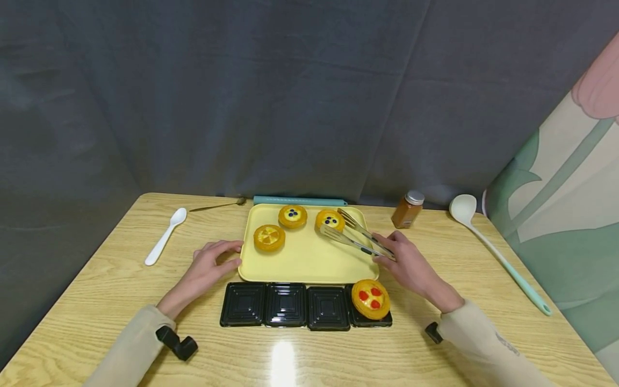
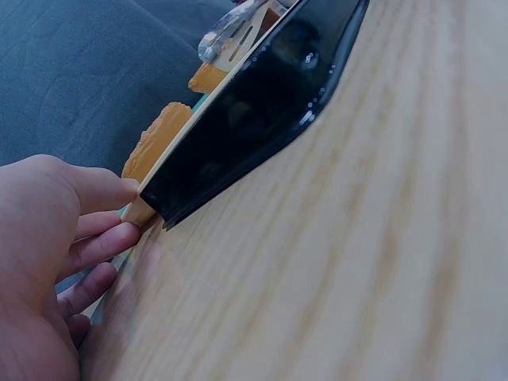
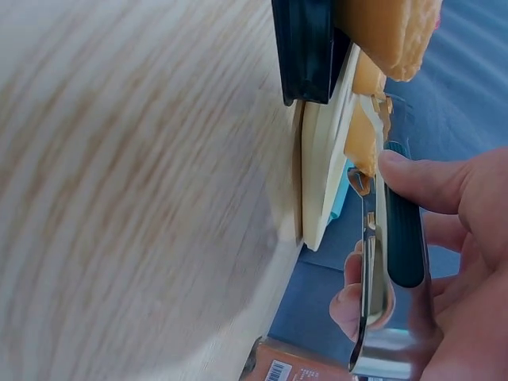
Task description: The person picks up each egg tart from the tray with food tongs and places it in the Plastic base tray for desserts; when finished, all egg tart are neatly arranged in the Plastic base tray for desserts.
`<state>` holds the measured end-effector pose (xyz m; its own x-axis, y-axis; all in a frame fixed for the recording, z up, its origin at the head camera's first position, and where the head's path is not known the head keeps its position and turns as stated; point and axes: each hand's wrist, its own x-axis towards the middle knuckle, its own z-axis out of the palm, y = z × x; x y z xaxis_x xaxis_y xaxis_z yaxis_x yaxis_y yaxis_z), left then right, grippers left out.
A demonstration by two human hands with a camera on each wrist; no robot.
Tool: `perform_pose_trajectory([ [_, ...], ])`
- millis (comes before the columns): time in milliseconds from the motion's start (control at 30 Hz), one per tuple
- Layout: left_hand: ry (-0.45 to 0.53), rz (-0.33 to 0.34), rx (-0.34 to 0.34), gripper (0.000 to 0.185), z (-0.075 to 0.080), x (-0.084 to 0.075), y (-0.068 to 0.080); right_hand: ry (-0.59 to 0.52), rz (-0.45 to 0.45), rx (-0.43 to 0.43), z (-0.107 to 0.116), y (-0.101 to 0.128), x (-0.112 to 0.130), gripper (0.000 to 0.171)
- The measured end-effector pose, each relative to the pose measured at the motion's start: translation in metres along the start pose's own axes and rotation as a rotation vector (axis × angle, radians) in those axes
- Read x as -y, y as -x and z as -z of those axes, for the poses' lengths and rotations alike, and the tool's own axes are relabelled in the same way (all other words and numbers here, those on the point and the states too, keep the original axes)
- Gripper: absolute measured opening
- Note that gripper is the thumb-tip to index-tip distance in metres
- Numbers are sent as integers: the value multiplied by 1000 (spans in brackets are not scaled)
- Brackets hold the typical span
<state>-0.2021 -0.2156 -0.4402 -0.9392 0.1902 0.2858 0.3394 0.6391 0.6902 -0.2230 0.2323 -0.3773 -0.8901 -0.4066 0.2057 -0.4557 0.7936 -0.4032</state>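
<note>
My right hand (image 1: pixel 408 262) grips metal tongs (image 3: pixel 405 214) with dark grips. Their two tips lie on either side of an egg tart with blueberries (image 1: pixel 331 220), at the back right of a yellow tray (image 1: pixel 309 263). With thumb and fingers spread apart, my left hand (image 1: pixel 208 267) touches the tray's left edge. Another blueberry tart (image 1: pixel 292 216) and a tart with yellow-orange pieces (image 1: pixel 268 238) sit on the tray's left half. In front is a row of black square holders (image 1: pixel 243 303). A tart with red pieces (image 1: pixel 371 299) rests on the rightmost holder.
A white spoon (image 1: pixel 166 236) and a thin dark-tipped utensil (image 1: pixel 217 205) lie to the left. Behind the tray is a teal bar-shaped thing (image 1: pixel 300 201). A spice jar (image 1: pixel 408 209) stands at the back right, with a long ladle (image 1: pixel 500 252) farther right.
</note>
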Motion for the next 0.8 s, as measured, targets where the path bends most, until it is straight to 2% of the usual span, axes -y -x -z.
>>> perform_pose_trajectory([
  [800, 0, -1, 0, 43, 0, -1, 0, -14, 65, -24, 14, 43, 16, 56],
])
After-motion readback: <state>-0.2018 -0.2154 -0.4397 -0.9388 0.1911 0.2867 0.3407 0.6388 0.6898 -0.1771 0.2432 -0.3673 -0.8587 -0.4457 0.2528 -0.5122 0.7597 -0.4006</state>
